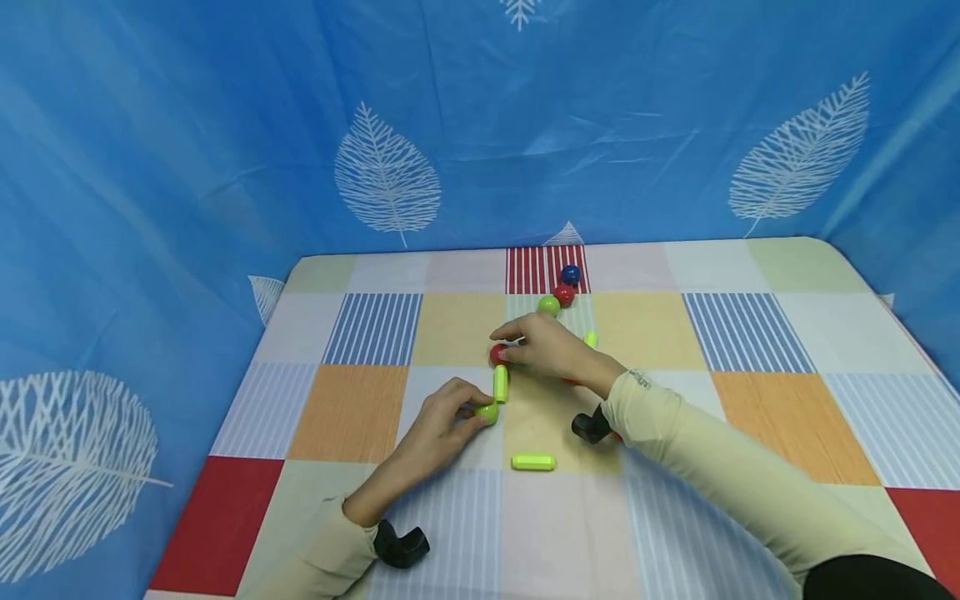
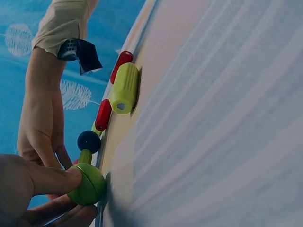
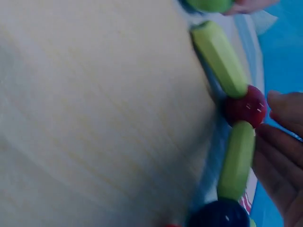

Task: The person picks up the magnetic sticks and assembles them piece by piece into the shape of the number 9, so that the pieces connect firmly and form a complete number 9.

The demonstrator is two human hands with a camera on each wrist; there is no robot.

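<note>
My left hand (image 1: pixel 442 421) pinches a glossy green ball (image 2: pixel 90 187) between thumb and fingers, low over the table. Just ahead, a light-green rod (image 1: pixel 501 384) runs up to a red ball (image 1: pixel 498 355). My right hand (image 1: pixel 551 346) holds that red ball between thumb and fingers. In the right wrist view the rod's free end stops a little short of the green ball. A second green rod (image 3: pixel 236 161) links the red ball to a dark blue ball (image 3: pixel 220 215), which my right hand hides in the head view.
A loose green rod (image 1: pixel 533 462) lies nearer me. Beyond my right hand are another green ball (image 1: pixel 549 306), a red ball (image 1: pixel 564 295) and a blue ball (image 1: pixel 571 275). Red rods (image 2: pixel 103 115) lie partly under my right arm. A blue curtain (image 1: pixel 480 125) borders the patchwork tablecloth (image 1: pixel 345 417).
</note>
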